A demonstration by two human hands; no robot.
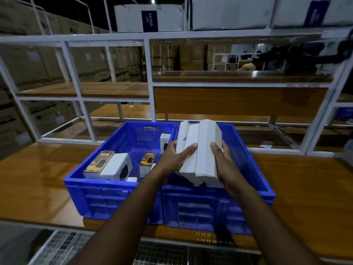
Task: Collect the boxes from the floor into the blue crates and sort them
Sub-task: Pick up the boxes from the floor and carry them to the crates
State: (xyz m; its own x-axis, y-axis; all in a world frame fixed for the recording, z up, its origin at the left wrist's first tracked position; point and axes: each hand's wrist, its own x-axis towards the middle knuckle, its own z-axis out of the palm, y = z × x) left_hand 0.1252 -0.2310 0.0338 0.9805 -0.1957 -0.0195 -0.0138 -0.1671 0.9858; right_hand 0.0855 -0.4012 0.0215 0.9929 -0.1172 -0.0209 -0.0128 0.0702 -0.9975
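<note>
Two blue crates sit side by side, touching, on a wooden table (38, 180), in front of a white metal rack (150, 77) with wooden shelves. Above the right crate (254, 169), a person holds a bundle of long white boxes (198, 150) between both hands. The left hand (175, 155) wraps the bundle's left side, fingers curled across its front. The right hand (222, 159) grips the right side, thumb on the front face. The bundle tilts back, its top toward the rack.

Inside the left crate (107, 180) lie smaller boxes: a black and yellow box (98, 163) marked 65W leans against a white box (116, 166), and a second 65W box (148, 159) stands nearer the left forearm. Another white box (164, 140) stands against the wall shared with the right crate (its print is too blurred to read).

On top of the rack rest large white cartons (131, 18) with dark blue labels.
</note>
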